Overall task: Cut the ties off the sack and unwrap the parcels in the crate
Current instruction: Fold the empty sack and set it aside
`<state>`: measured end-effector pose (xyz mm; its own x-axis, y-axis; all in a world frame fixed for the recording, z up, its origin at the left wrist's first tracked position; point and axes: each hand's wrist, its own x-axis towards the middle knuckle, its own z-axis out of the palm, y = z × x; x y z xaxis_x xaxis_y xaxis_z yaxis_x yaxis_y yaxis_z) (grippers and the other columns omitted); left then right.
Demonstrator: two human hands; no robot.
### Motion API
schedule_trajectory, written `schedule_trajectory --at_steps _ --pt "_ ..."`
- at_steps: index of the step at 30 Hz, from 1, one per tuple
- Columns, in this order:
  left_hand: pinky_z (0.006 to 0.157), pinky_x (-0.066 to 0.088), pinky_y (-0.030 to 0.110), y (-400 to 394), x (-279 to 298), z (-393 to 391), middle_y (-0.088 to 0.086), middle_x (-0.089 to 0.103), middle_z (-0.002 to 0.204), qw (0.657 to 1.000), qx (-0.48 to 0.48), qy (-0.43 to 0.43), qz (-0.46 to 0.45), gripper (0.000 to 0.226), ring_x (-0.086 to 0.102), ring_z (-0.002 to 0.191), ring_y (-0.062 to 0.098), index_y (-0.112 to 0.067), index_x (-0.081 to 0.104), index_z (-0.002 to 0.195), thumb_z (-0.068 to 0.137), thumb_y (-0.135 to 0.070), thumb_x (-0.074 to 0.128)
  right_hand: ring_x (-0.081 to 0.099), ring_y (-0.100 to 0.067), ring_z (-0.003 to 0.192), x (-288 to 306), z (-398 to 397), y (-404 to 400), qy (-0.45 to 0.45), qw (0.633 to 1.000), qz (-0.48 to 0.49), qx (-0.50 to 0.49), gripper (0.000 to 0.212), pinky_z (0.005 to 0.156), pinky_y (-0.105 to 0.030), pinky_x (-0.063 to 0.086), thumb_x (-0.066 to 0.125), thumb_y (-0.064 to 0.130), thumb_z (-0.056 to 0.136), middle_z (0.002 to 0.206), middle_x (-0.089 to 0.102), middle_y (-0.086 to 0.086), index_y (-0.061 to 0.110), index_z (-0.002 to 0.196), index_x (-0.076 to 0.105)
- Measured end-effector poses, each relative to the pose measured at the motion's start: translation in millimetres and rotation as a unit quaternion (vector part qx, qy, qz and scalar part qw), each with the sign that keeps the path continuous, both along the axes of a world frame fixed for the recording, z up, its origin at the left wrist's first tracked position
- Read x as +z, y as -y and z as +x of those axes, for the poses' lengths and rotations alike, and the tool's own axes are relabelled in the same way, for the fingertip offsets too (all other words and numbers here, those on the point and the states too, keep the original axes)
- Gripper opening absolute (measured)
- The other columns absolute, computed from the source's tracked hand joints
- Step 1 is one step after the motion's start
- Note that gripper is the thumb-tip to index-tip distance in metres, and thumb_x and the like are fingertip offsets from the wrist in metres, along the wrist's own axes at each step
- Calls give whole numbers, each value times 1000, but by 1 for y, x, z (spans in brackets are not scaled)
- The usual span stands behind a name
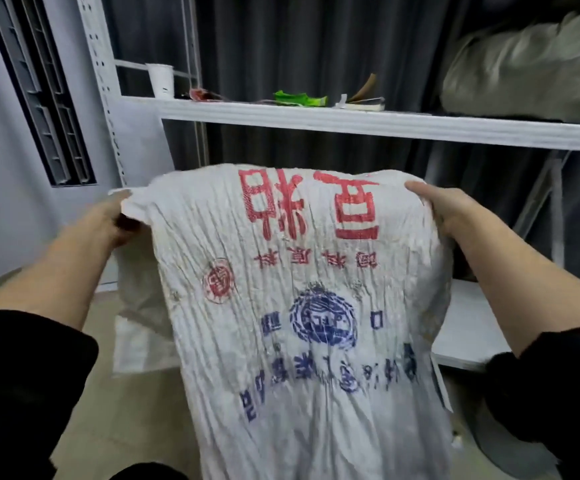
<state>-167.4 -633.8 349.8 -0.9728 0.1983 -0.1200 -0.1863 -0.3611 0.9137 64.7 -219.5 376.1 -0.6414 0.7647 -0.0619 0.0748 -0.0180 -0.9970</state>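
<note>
A white woven sack (pixel 292 306) with red and blue printing, seen upside down, hangs in front of me and fills the middle of the head view. My left hand (pixel 115 220) grips its upper left corner and my right hand (pixel 444 209) grips its upper right corner, both at about the same height. The sack is crumpled into vertical folds and its lower end runs out of the frame. No ties, crate or parcels show.
A white metal shelf (pixel 316 121) crosses behind the sack, carrying a white cup (pixel 160 79), a green wrapper (pixel 299 98), scraps and a grey-green bundle (pixel 530 64) at right. Dark curtains hang behind. A lower white shelf board (pixel 468 334) sits at right; beige floor below.
</note>
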Motion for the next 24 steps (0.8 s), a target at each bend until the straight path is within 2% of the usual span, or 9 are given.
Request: schedule_trajectory --at_steps 3,5,7,9,14,16,19,22,24 --pt "69 44 32 1 -17 5 2 56 81 995 -42 -2 89 45 53 69 18 -22 56 76 83 -66 47 68 -18 84 -31 -49 -47 -105 990 -72 -54 74 74 -37 56 85 39 56 105 69 -2 8 117 57" --pt "72 46 33 -14 -35 35 2 61 79 978 -177 -25 -107 41 58 69 19 -19 63 82 81 -60 53 68 -19 87 -38 -69 -37 -112 985 -125 -30 65 66 -36 56 81 42 62 110 68 0 19 118 58" --pt "72 52 33 -33 -53 56 4 66 86 936 -237 -45 -256 18 64 71 17 -13 64 99 91 -28 57 69 -19 85 -26 -61 11 -101 984 -141 28 44 61 -34 56 71 34 79 108 69 -3 20 118 59" --pt "68 57 28 -44 -57 59 6 68 95 957 -187 -49 -215 21 70 72 15 -10 58 114 94 -8 52 71 -18 79 -15 -52 48 -60 989 -95 97 38 56 -32 57 64 26 87 107 68 -8 15 122 54" --pt "79 49 35 -36 -25 26 4 67 100 996 -55 -1 -75 23 63 81 16 -13 56 114 100 -24 41 66 -22 92 -22 -44 52 152 971 80 166 53 73 -36 56 74 31 79 111 66 -8 12 124 50" --pt "79 50 35 -19 -12 8 9 67 109 996 10 -14 -89 29 64 85 17 -9 56 121 99 -23 42 62 -21 98 -21 -43 44 101 987 100 80 65 78 -33 53 74 37 77 119 62 -5 11 131 48" --pt "73 51 31 12 9 -14 9 65 111 987 100 -74 -97 37 61 73 12 -7 53 130 95 -16 47 58 -18 91 -6 -47 42 -61 996 63 -14 43 66 -24 48 61 29 91 113 62 -6 5 125 55" --pt "76 58 33 35 31 -18 12 69 110 985 113 -126 -31 43 70 80 17 -6 61 121 83 -1 43 60 -15 82 16 -61 59 -105 990 90 5 27 66 -22 49 52 24 95 100 65 -2 10 117 61" --pt "82 56 40 37 45 6 12 71 111 992 24 -117 31 47 71 95 24 -8 66 111 68 -6 49 62 -14 76 26 -77 76 -121 986 84 75 23 71 -25 53 47 10 94 90 66 -2 10 112 62"
